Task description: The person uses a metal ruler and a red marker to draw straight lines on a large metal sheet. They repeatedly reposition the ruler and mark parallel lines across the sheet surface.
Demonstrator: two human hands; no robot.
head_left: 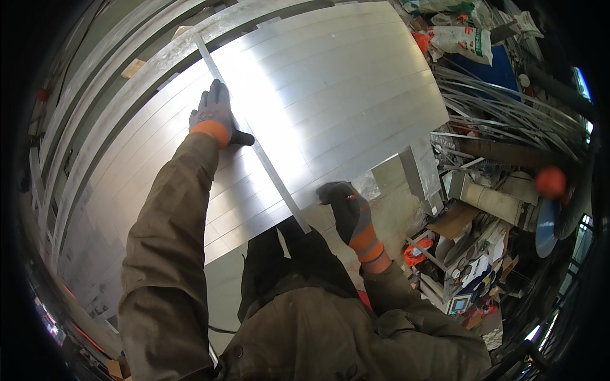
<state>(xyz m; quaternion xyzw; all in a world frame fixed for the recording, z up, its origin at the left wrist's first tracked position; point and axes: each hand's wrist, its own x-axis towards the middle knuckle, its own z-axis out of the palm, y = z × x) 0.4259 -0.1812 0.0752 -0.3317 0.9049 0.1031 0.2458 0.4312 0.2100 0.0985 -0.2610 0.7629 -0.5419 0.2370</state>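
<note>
A long, pale metal strip (270, 166) lies slantwise over a wide, shiny metal sheet (356, 76) that fills the middle of the frame, its lower end jutting past the sheet's near edge. The gloved left hand (216, 114) is laid out flat, fingers extended and thumb spread, its fingertips and thumb at the strip's left edge. The gloved right hand (349, 213) is curled near the sheet's lower edge, right of the strip's end; whether anything sits inside its fingers cannot be told. At the lower right, a cluttered open rack (434, 293) holds papers and mixed small items, with an orange-red plastic bag (417, 252) at its upper left, contents unclear. White printed sacks (457, 41) lie heaped at the upper right, their contents hidden, above a bundle of thin metal strips (508, 108).
</note>
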